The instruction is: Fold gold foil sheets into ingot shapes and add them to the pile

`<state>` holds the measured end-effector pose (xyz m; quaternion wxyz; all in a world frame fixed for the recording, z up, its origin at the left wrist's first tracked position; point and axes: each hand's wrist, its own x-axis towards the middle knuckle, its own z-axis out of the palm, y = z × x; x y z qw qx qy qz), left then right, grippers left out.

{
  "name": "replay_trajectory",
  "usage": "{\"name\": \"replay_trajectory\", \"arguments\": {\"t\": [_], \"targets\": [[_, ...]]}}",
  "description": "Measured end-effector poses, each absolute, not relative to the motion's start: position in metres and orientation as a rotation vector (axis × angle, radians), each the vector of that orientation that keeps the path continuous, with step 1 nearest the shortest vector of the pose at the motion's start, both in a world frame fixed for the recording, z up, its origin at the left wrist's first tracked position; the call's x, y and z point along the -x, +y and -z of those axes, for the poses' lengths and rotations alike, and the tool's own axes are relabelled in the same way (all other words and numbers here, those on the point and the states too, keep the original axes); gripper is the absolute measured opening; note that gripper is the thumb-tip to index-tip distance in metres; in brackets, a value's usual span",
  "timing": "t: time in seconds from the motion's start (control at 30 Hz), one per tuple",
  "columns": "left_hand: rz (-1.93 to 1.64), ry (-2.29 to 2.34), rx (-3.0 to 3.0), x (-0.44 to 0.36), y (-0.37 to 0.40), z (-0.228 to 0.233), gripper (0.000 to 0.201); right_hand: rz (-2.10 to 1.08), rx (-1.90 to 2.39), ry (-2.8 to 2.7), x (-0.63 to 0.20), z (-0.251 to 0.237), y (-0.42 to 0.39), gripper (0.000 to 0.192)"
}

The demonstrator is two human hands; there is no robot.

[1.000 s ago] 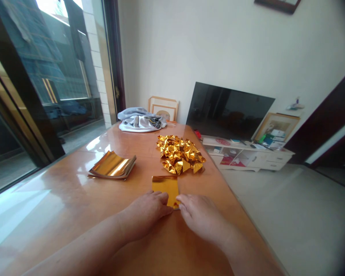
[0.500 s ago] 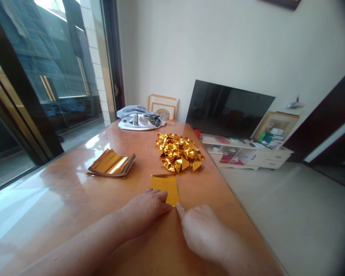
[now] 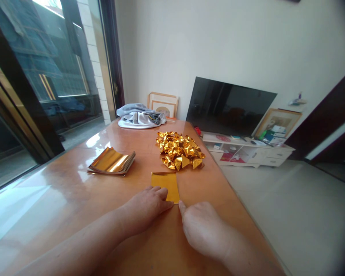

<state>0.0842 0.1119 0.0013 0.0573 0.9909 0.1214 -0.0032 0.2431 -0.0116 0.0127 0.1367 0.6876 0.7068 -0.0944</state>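
Head view: left hand (image 3: 151, 198), fingers loosely extended, presses gold sheet (image 3: 171, 188) — right hand (image 3: 200, 225) curled around nothing visible, index at its near corner.

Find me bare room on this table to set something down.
Bare tabletop lies between the foil stack and left hand, and between stack and folded gold pieces. It's crowded at the gold sheet: left hand on it, right hand at its corner.
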Motion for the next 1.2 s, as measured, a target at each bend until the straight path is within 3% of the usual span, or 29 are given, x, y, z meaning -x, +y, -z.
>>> {"name": "replay_trajectory", "arguments": {"t": [0.57, 0.93, 1.2], "targets": [[0.078, 0.540, -2.879, -0.056, 0.123, -0.020, 0.019, 0.297, -1.990, 1.987, -0.242, -0.021, -0.013, 0.057], [0.069, 0.635, -2.833, -0.044, 0.132, -0.023, 0.040, 0.346, -1.983, 1.943, -0.240, -0.026, -0.011, 0.059], [-0.012, 0.814, -2.849, -0.047, 0.143, -0.016, 0.021, 0.334, -2.085, 2.020, -0.241, -0.023, -0.013, 0.047]]}}
